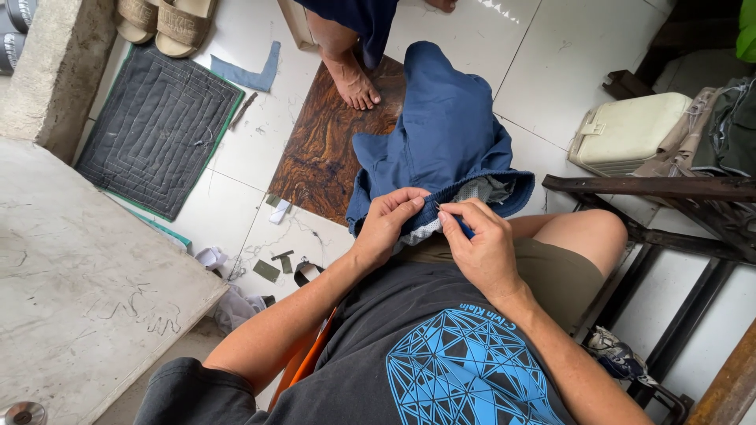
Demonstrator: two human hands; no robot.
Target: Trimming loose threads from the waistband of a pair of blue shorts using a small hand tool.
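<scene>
Shorts (445,134) — blue, soft and light by the look — lie draped over the person's lap. Left hand (387,223) pinches the waistband; right hand (482,245) grips it just beside, fingers closed — the band's thick edge seems the firmest hold.

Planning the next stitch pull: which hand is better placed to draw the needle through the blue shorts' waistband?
Probably the right hand: its fingertips pinch at the blue shorts waistband edge, while the left hand grips the fabric beside it.

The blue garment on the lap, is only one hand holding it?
No, both the left hand and the right hand pinch the waistband edge of the blue garment.
</scene>
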